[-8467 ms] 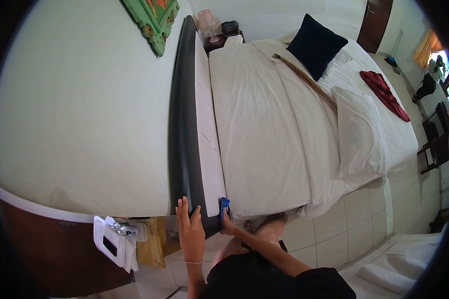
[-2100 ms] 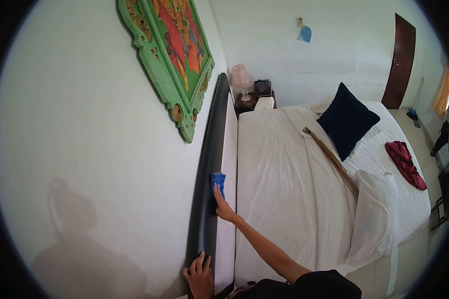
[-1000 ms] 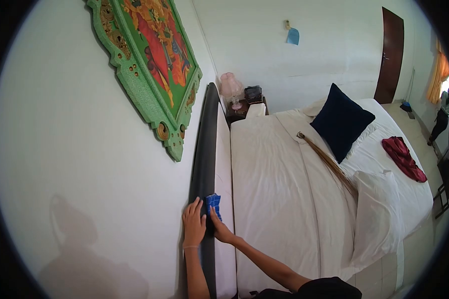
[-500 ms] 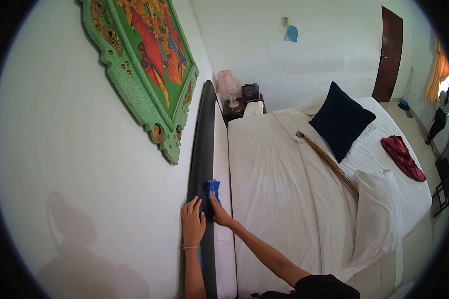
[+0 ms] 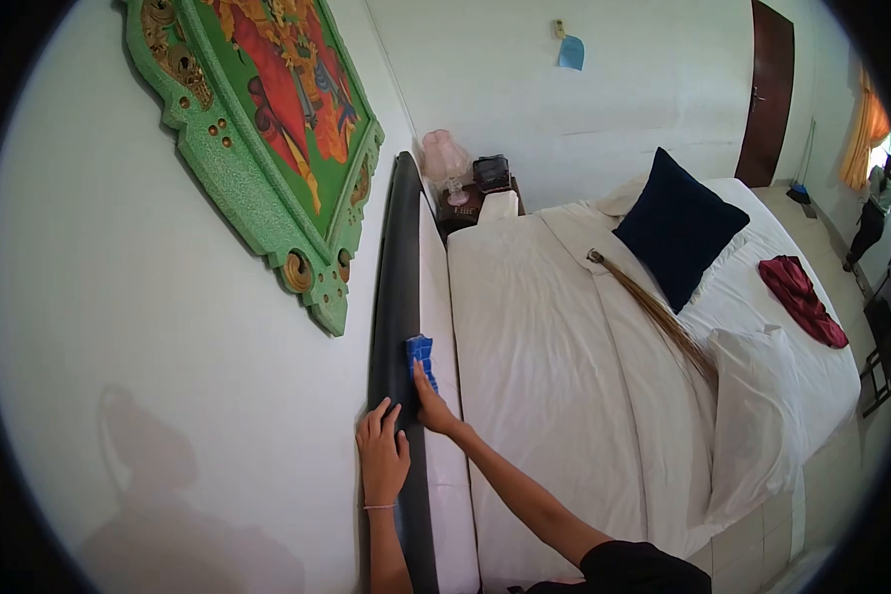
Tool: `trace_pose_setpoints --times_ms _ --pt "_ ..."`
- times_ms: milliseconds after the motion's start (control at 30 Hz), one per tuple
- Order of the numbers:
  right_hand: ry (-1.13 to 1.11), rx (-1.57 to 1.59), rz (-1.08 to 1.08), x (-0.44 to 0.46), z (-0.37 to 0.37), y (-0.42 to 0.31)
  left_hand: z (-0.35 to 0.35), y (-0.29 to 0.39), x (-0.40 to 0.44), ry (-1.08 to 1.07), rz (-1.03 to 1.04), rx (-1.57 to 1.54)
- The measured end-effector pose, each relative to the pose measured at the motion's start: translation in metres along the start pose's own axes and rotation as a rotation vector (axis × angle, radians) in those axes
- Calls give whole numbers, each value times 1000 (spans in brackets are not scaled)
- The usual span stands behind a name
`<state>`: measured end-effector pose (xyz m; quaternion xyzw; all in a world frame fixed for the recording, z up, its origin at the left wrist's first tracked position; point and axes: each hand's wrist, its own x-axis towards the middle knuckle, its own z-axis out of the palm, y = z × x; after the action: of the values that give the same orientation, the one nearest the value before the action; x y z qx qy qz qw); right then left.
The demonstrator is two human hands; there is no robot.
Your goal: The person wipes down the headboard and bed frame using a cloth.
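A blue cloth (image 5: 420, 350) with a checked pattern is pressed against the dark padded headboard (image 5: 396, 257) under my right hand (image 5: 434, 406), whose fingers are closed on it. Closer to me, my left hand (image 5: 383, 455) rests on the headboard's top edge with its fingers spread and nothing in them. A pale strip of mattress or bedding lies along the bed side of the headboard, just beside my right hand. My right fingers are partly hidden behind the hand.
The bed (image 5: 525, 337) has a white sheet, a dark blue cushion (image 5: 678, 230), a stick broom (image 5: 653, 309), a maroon cloth (image 5: 800, 302) and a white pillow (image 5: 757, 426). A green-framed painting (image 5: 247, 183) hangs at left. A lamp (image 5: 445, 158) stands beyond; another person (image 5: 871, 218) is far right.
My right hand and the blue cloth have slid a little farther away along the headboard. My left hand stays in about the same place. The view has tilted slightly.
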<state>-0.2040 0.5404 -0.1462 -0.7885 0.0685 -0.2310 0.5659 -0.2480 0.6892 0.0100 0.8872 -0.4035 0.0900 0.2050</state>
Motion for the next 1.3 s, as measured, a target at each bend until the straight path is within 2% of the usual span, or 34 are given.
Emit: trace_pose_setpoints --times_ms 100,167,300,400,433,600,667,700,833,1067,1300 --pt "29 -59 -3 9 21 66 0 0 1 1 -5 -14" --pt "-14 -31 87 0 17 68 1 0 0 -5 -9 -20" --pt "-13 -62 47 -38 37 96 0 0 1 -4 -7 -14" --pt "-100 5 71 -62 30 80 1 0 2 -11 -6 -6" --pt "-182 34 139 -64 20 69 1 0 1 -15 -7 -7" --pt "-172 82 78 -33 9 61 -2 3 2 -35 -11 43" --pt "-41 13 8 -9 15 72 0 2 2 -37 -5 46" --pt "-47 -1 131 3 12 68 0 1 2 -40 -4 46" --pt "-72 54 187 30 18 123 -1 3 3 -47 -11 36" --pt "-72 73 372 -16 46 181 1 2 4 -63 -34 67" --pt "-218 163 577 -73 41 165 1 4 5 -75 -47 75"
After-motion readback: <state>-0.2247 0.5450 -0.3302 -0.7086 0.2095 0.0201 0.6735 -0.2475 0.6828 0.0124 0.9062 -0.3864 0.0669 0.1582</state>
